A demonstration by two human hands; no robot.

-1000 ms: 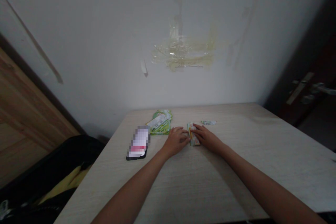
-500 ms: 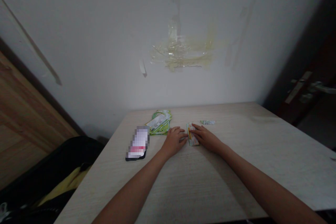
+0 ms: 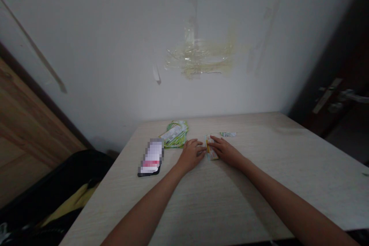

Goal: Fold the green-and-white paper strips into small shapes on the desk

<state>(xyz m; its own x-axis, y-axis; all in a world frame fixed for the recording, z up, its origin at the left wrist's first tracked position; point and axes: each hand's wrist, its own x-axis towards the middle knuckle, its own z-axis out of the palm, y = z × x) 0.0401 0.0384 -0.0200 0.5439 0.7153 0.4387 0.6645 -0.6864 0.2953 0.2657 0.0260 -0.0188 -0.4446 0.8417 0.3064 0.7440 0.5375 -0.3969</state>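
A small green and yellow packet lies flat on the pale wooden table. My right hand rests on it with the fingers stretched flat over its right side. My left hand lies on the table just left of the packet, fingers extended, fingertips touching the packet's left edge. Neither hand lifts anything.
A stack of green and white packets lies behind my left hand. A dark phone lies to the left. A small torn wrapper piece sits behind my right hand. A dark bag is beside the table; a door handle is at right.
Almost nothing differs. Both hands stay on the small packet, with only a slight shift of the view.
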